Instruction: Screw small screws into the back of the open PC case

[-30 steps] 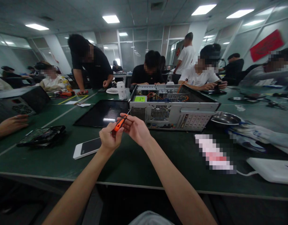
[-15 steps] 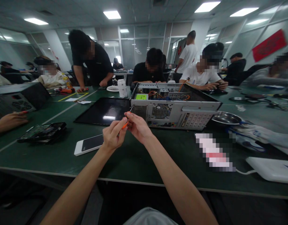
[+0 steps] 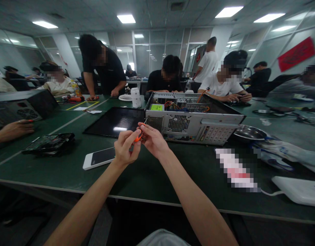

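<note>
Both of my hands hold a small orange-handled screwdriver [image 3: 138,136] in the air above the green table [image 3: 152,174]. My left hand [image 3: 126,148] wraps the handle from below, and my right hand [image 3: 152,138] pinches it near the shaft. The thin metal shaft points up and away toward the open computer case [image 3: 193,119], which lies on its side just beyond my hands. A black side panel [image 3: 113,121] lies flat to the left of the case.
A white phone [image 3: 99,158] lies left of my hands, next to a dark circuit board [image 3: 48,142]. A metal bowl [image 3: 249,133], plastic bags and a white box [image 3: 298,190] sit on the right. Another person's hand [image 3: 15,130] rests at far left. Several people work across the table.
The handle showed plainly a second ago; my fingers have closed round it and now hide most of it. Both hands rose slightly toward the case.
</note>
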The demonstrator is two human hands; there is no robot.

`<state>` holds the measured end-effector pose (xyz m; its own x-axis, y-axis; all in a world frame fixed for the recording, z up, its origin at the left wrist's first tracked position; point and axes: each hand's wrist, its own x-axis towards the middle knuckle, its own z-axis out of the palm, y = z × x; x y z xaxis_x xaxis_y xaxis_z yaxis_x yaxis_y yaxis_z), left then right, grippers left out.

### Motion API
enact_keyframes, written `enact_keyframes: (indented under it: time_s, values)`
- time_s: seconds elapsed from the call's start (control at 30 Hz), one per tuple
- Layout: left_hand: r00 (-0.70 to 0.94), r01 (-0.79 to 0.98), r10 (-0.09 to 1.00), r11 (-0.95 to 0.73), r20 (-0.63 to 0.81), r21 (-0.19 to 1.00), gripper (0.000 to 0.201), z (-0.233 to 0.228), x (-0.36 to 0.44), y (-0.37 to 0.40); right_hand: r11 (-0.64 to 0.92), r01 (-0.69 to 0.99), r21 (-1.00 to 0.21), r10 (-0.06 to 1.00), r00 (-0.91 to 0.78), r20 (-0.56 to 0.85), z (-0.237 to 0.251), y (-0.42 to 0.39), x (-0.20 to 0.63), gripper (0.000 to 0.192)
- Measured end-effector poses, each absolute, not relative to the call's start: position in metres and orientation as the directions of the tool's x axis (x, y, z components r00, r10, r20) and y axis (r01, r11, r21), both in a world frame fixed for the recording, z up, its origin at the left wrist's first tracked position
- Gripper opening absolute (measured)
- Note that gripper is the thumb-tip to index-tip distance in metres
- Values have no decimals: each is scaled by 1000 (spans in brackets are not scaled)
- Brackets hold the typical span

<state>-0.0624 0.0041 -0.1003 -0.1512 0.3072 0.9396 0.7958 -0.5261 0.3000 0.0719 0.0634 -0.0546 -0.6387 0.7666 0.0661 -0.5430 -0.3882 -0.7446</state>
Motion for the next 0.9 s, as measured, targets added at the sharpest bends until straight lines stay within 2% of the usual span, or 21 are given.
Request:
enact_keyframes:
  time_s: [0.17,0.3,0.5,0.67,0.77,0.9]
  values:
    - [-179,764,379,-528,908,371,31,-102,-61,6,-434,-540,-721,758,-652,33,-50,62,75,11]
    - [-210,759,360,-526,909,384,35,-106,-63,9,-455,-518,-724,730,-683,31,-48,62,77,24]
    - [-53,800,220,-575,974,173,38,-102,-62,5,-395,-535,-747,764,-643,56,-50,61,75,18]
    - [50,869,158,-494,986,35,37,-98,-59,4,-386,-555,-737,775,-628,67,-52,63,72,26]
    - [111,878,80,-474,991,-60,39,-96,-58,6,-382,-567,-729,779,-622,75,-54,63,70,31]
    - [168,896,35,-422,985,-138,28,-94,-56,8,-363,-574,-734,789,-608,85,-53,61,69,27]
